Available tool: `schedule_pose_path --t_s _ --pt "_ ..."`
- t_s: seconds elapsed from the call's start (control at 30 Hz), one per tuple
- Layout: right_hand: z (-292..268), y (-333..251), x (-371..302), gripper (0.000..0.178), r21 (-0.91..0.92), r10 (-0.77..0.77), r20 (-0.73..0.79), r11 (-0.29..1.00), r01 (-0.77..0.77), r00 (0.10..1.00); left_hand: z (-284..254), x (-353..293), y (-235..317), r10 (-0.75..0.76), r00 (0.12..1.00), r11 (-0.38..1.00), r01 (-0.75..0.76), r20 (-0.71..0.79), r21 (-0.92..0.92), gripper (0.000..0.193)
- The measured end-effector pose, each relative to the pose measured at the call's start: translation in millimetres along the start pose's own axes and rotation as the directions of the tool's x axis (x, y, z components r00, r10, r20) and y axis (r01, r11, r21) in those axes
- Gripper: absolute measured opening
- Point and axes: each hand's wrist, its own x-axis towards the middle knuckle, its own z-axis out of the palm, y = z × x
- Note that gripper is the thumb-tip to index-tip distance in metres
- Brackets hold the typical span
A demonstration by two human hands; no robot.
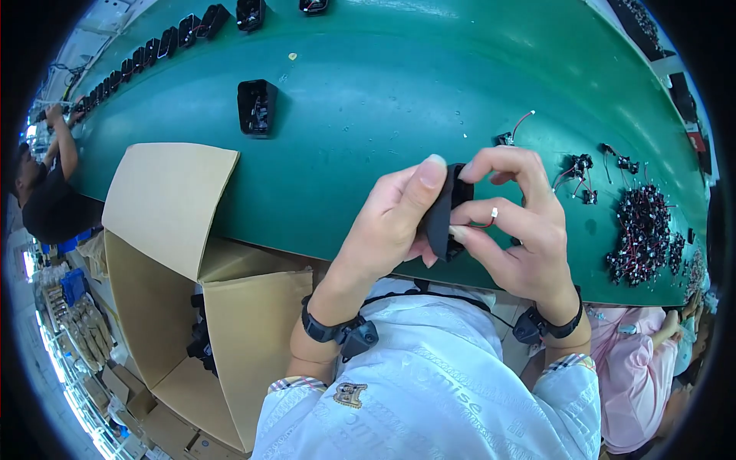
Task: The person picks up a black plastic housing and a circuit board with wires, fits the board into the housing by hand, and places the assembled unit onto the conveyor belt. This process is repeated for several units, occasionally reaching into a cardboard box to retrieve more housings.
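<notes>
Both hands meet over the near edge of the table around a black plastic housing (pixel 440 218). My left hand (pixel 391 215) grips it from the left, its thumb along the upper side. From the right, my right hand (pixel 521 222) reaches into the housing's open side with fingers curled; thumb and forefinger pinch at a small part there. A short red wire with a white connector (pixel 494 215) sticks out between those fingers. The part on the wire's other end is mostly hidden by the fingers and the housing wall.
On the green table (pixel 368 100) stands another black housing (pixel 257 107); a row of similar housings (pixel 169 42) runs along the far left. A heap of small wired parts (pixel 642 234) lies right. An open cardboard box (pixel 172 307) stands left. One person (pixel 57 184) works far left, another in pink (pixel 632 368) sits right.
</notes>
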Motion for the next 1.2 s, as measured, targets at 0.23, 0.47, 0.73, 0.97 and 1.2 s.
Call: schedule_pose_path --t_s 0.23,0.47,0.73,0.97,1.2 --pt "-9 -5 9 0.035 0.092 -0.035 0.112 0.995 0.025 0.993 -15 -1 -12 -0.056 0.996 0.969 0.072 0.073 -0.238 0.066" --pt "-1 -16 23 0.038 0.111 -0.093 0.153 0.991 0.077 0.984 -15 -1 9 0.025 0.994 1.0 -0.024 0.11 -0.011 0.075" --pt "-2 68 145 0.027 -0.209 -0.228 0.075 0.948 0.239 0.971 -69 5 66 0.812 0.479 0.476 -0.213 -0.334 0.853 0.033" --pt "50 166 237 0.028 -0.471 -0.008 0.187 0.877 0.097 0.982 -140 23 52 0.784 0.608 0.053 0.131 -0.123 0.99 0.073" --pt "45 164 240 0.027 -0.473 -0.015 0.291 0.867 0.158 0.956 -154 35 38 0.778 0.6 0.196 0.051 -0.187 0.979 0.063"
